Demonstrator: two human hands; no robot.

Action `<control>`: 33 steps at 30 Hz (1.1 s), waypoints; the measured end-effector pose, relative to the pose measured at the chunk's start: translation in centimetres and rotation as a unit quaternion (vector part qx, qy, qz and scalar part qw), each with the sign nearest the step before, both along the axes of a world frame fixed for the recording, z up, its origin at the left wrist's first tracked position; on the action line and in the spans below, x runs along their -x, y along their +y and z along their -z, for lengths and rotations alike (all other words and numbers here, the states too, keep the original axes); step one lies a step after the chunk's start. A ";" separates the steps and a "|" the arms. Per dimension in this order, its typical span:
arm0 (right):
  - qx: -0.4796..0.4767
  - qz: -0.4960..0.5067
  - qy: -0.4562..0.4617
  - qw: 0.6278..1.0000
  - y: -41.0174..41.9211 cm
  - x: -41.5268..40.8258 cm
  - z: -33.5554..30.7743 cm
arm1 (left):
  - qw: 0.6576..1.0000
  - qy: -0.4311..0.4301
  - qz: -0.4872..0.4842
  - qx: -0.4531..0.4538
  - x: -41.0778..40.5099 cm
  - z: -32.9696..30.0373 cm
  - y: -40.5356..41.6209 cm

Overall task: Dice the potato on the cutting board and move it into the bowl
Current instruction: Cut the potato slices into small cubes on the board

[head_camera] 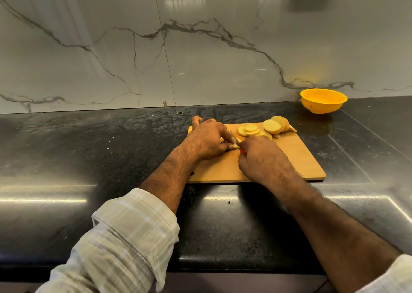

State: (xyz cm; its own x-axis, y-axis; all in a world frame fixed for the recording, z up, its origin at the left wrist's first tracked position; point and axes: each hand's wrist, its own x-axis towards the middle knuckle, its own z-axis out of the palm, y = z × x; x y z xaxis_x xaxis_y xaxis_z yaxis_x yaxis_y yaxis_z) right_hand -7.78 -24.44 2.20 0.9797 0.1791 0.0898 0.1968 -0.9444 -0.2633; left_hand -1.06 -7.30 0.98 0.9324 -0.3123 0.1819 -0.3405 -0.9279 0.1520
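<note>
A small stack of potato pieces [235, 145] is pinched under the curled fingertips of the left hand [209, 141], while the right hand [258, 156] is closed round a knife handle of which only a red sliver [243, 151] shows; the blade itself is hidden between the two hands, so its angle cannot be told. For this cut to go well, the left grip is best kept tight and low, with the fingertips tucked back from the edge (they sit very near it here), and the pieces held flat against the cutting board [296, 158] so that nothing rolls. The remaining potato slices [272, 126] lie fanned at the far side of the board, not yet diced and well apart from the working grip. The yellow bowl [323, 100] stands on the dark bench [111, 158] beyond the board's far right corner, against the wall; nothing can be seen inside it from this angle.
</note>
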 end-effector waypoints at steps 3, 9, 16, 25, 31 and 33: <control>-0.007 0.001 -0.002 1.000 -0.3 0.8 0.4 | 1.000 -0.004 -0.004 0.002 -0.2 0.1 0.1; -0.001 -0.003 0.017 1.000 -0.2 1.0 0.2 | 1.000 -0.001 -0.002 0.006 -0.4 0.3 -0.1; 0.022 -0.013 0.023 0.999 1.0 -0.7 0.0 | 1.000 -0.004 -0.005 0.001 -0.4 0.1 0.1; -0.021 -0.008 -0.007 1.000 0.0 0.5 1.0 | 1.000 -0.014 0.002 -0.008 -0.6 0.2 0.7; 0.045 -0.029 0.021 0.998 1.0 0.4 0.2 | 1.000 -0.008 -0.002 -0.014 -0.7 0.1 0.5; 0.040 -0.027 0.019 0.999 1.3 -0.2 0.2 | 1.000 -0.008 -0.002 -0.017 -0.5 0.1 0.4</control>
State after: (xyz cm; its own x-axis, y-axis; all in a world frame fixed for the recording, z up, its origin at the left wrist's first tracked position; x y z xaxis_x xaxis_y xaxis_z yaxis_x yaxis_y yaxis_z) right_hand -7.55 -23.13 1.97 0.9711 0.2360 0.0367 0.2386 -0.9514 -0.1946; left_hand -0.51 -6.87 0.92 0.9310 -0.3141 0.1859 -0.3381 -0.9341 0.1150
